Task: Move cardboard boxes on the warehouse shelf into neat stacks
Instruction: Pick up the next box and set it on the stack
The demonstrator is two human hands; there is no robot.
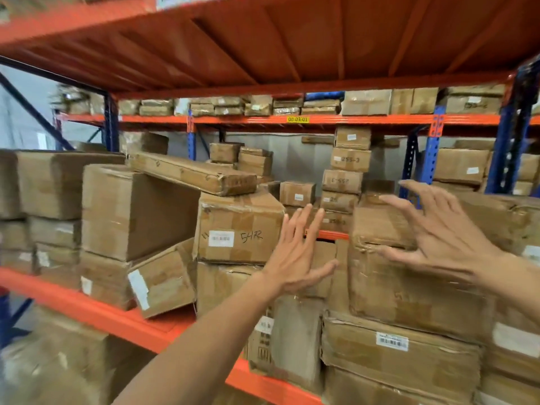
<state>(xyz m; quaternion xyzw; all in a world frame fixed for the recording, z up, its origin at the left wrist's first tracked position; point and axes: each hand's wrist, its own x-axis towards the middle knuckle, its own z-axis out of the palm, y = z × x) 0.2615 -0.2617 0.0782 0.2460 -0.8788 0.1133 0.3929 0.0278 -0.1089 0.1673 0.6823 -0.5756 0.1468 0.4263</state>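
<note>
Cardboard boxes crowd the orange shelf [96, 311]. My left hand [295, 258] is open, fingers spread, held in front of the gap between the box marked "54R" [239, 226] and a crumpled taped box [382, 226]. My right hand [438, 229] is open too, hovering over the crumpled box's right side, holding nothing. That box rests on a larger taped box [409, 290], which sits on a flat box with a barcode label [400, 355]. A small box [163, 282] leans tilted at the left of the "54R" stack. A long flat box [190, 173] lies across the top.
A big plain box [131, 211] and lower stacks fill the left. A tall column of small boxes [346, 171] stands behind, with one small box [297, 193] beside it. The orange upper shelf deck [292, 39] hangs overhead. Blue uprights [508, 127] frame the right.
</note>
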